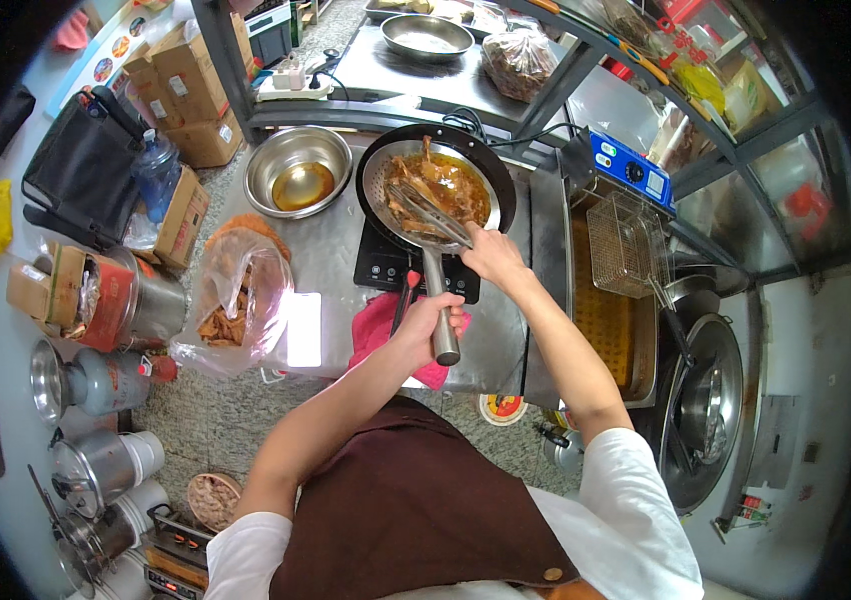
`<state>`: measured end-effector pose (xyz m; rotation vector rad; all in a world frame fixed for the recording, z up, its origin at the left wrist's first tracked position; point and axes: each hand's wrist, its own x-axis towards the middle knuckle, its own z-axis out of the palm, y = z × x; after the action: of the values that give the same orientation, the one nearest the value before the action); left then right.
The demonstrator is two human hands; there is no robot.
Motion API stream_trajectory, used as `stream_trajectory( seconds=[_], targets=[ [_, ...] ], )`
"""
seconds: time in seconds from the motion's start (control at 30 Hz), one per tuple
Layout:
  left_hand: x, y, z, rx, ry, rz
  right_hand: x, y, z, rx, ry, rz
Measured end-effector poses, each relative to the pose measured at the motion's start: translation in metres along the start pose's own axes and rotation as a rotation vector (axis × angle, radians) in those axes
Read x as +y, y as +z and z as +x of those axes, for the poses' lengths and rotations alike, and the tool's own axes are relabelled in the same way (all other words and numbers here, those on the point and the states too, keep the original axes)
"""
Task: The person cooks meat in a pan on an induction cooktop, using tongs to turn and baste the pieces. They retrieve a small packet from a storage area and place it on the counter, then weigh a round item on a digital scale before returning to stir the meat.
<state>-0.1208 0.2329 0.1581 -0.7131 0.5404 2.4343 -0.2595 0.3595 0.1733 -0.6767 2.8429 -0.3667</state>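
My left hand (425,322) is wrapped around the thick steel handle (437,281) of a perforated strainer (379,166). The strainer sits inside a black wok (499,150) on an induction cooker (374,271). Metal tongs (433,214) are gripped in my right hand (493,256); their tips reach among browned meat pieces (425,176) in glossy, oily brown liquid. Whether the tips pinch a piece, I cannot tell. The wok's black handle (404,296) points towards me beneath my left forearm, over a pink cloth (373,322).
Left of the wok are a steel bowl (260,176) holding brown liquid, an open plastic bag (264,300) of brown food pieces and a bright-screened phone (304,330). To the right, a deep fryer (598,337) holds yellow oil below a wire basket (624,247). A metal frame (388,116) borders the back.
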Motion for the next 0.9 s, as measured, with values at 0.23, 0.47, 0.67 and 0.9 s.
stream_trajectory(
  seconds=[0.23,0.47,0.67,0.9],
  targets=[
    [-0.013,0.014,0.003,0.017,0.077,-0.008,-0.008,-0.024,0.032,-0.001,0.032,-0.192],
    [-0.017,0.017,0.005,0.037,0.099,-0.051,-0.025,-0.048,0.076,-0.229,0.207,-0.18],
    [-0.011,0.001,0.004,-0.007,0.058,-0.04,-0.027,-0.051,0.076,-0.425,0.312,-0.033],
    [0.014,-0.021,-0.006,-0.092,-0.028,-0.038,-0.012,-0.037,0.077,-0.323,0.312,-0.13]
  ],
)
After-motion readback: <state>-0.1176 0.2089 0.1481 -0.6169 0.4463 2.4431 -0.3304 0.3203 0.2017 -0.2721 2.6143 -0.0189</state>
